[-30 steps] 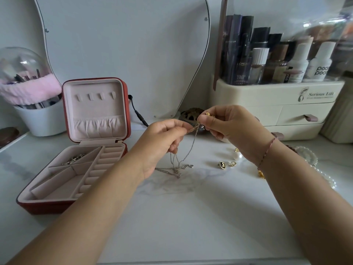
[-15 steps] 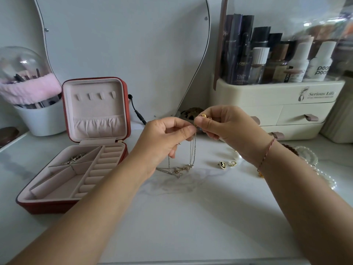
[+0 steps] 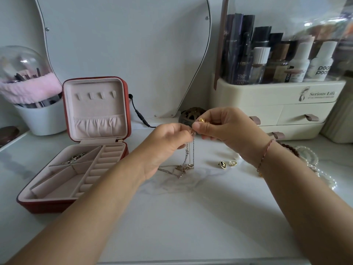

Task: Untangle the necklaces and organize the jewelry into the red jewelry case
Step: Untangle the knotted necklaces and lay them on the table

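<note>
Two grips, left hand [image 3: 168, 144], right hand [image 3: 227, 129], pinch necklaces [image 3: 184, 167] hanging below.

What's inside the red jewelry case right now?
One metallic piece lies in the red jewelry case's rear-left compartment. The lid pocket's contents are hidden.

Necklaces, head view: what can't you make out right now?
Head view only.
- Necklaces: strands too thin to count; the pinch point is hidden by the left hand and right hand.
- Gold piece at the right fingertips: too small to identify.
- Metallic item in the red jewelry case: blurred.
- Pearl strand: partly behind the right forearm.
</note>
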